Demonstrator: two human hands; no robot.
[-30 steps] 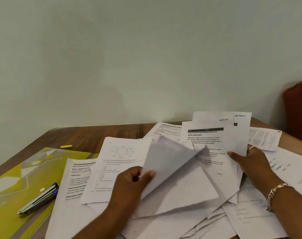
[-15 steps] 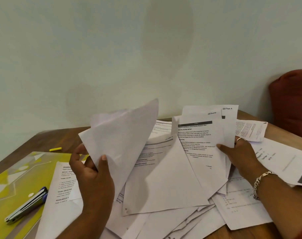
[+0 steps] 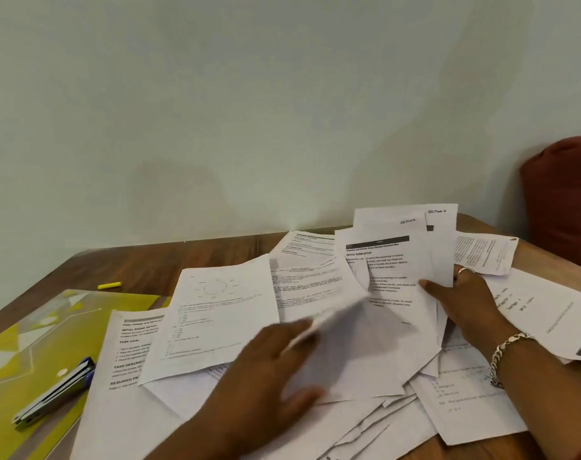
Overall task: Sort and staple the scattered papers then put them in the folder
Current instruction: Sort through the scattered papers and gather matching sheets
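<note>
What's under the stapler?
The stapler lies on the yellow-green folder, which rests on the wooden table. Whatever is inside the folder cannot be seen, and papers cover its right edge.

Your wooden table point(image 3: 196, 257) carries scattered papers point(image 3: 222, 313), a yellow folder point(image 3: 50, 330) at the left, and a small yellow object point(image 3: 109, 285) near the wall.

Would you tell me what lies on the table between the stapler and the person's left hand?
In the head view, printed sheets lie between the stapler and the left hand: one headed TASK GOAL, overlapped by one with a circle diagram.
</note>
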